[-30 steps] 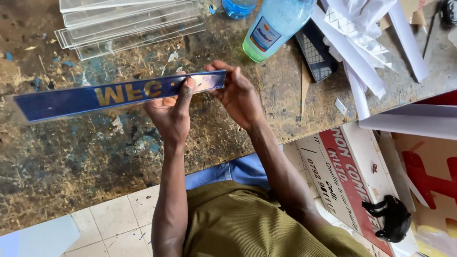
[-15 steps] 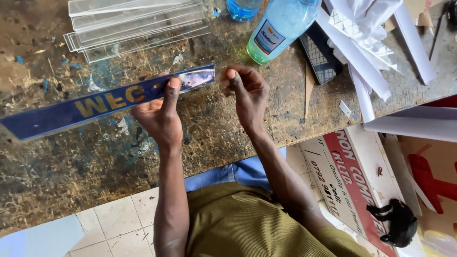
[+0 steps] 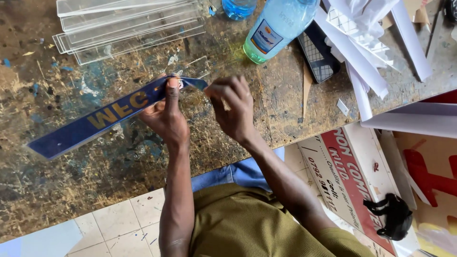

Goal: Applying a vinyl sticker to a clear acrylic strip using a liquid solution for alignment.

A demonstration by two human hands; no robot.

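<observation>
Left hand (image 3: 164, 116) is clamped on a long blue sign strip (image 3: 102, 119) with gold letters, thumb on top near its right end, held just above the paint-stained counter (image 3: 62, 190). Right hand (image 3: 233, 107) pinches the strip's tip, looks like a film being peeled, hard to tell. Clear acrylic strips (image 3: 128, 28) lie beyond the sign strip, a plastic bottle (image 3: 278, 28) to their right.

soft, even daylight, bright overall, with only faint shadows under the hands. mild glare on the clear acrylic strips (image 3: 128, 28). sharp centre, slight blur and stretching toward the edges.
</observation>
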